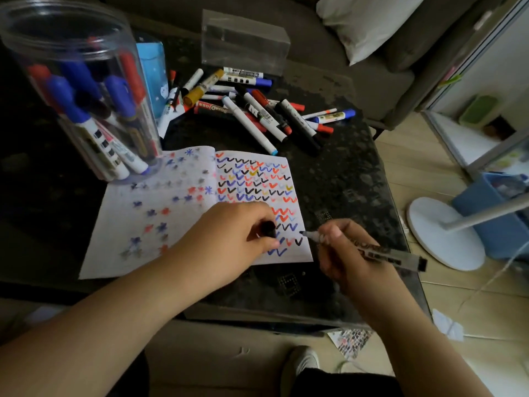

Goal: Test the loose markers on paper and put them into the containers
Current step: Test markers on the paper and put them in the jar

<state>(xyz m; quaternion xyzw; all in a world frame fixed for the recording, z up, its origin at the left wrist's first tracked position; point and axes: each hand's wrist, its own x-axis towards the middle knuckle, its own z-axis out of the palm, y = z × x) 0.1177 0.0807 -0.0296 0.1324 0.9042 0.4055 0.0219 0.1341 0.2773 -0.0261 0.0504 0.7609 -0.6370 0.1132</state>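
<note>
Low in the frame, 2 hands work over the open notebook (160,213). The right hand (346,253) grips 1 uncapped black marker (372,249), its tip at the page's lower right edge beside the last black tick, likely mid-test. The left hand (237,230) pins the page flat while pinching 1 black cap (269,229), presumably kept ready for recapping. At upper centre of the dark worktop (343,179), the loose marker pile (257,107) awaits, too tangled to count. Of 2 clear containers, the round tub (80,90) at upper left holds tested markers; the box (243,41) at top centre looks empty.
</note>
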